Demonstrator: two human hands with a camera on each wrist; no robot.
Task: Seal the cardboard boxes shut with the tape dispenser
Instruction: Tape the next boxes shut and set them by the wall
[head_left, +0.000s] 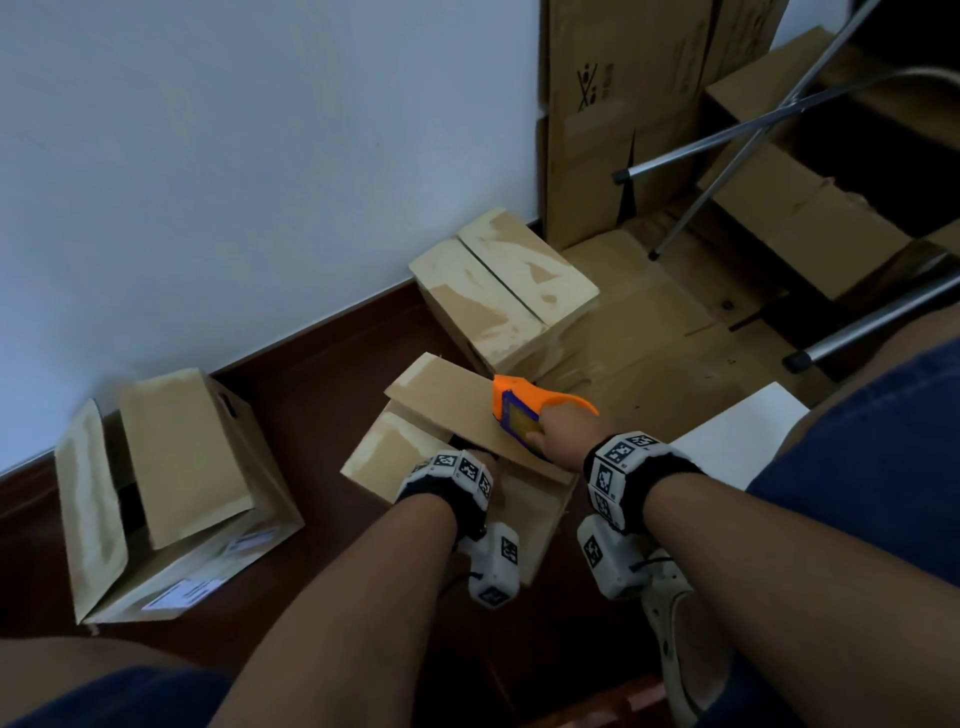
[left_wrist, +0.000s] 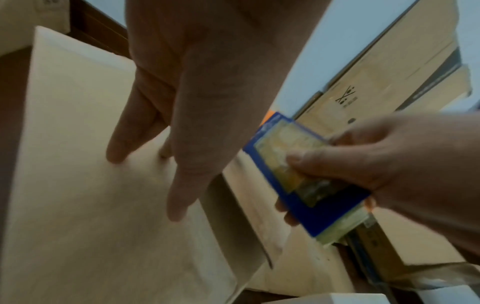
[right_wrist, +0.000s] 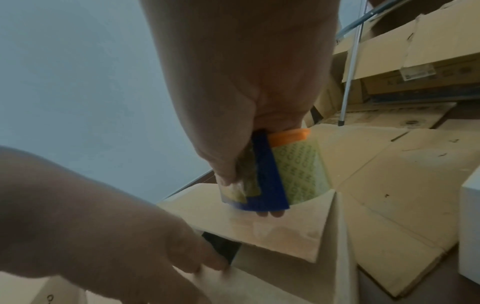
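Observation:
A small cardboard box (head_left: 395, 447) sits on the floor between my knees, its top flaps not fully closed. My left hand (left_wrist: 166, 123) lies on the left flap (left_wrist: 78, 185) with fingers straight, pressing it down. My right hand (head_left: 563, 434) grips the orange and blue tape dispenser (head_left: 519, 405) and holds it over the raised right flap (head_left: 457, 400). In the right wrist view the dispenser (right_wrist: 275, 170) carries a roll of clear printed tape, just above that flap (right_wrist: 259, 222). A dark gap shows between the two flaps.
An unsealed box (head_left: 166, 488) lies tilted at the left by the white wall. Another box (head_left: 504, 291) with closed flaps stands behind. Flattened cardboard (head_left: 649, 332), tall cartons and metal chair legs (head_left: 727, 140) fill the right. A white block (head_left: 737, 436) sits by my right knee.

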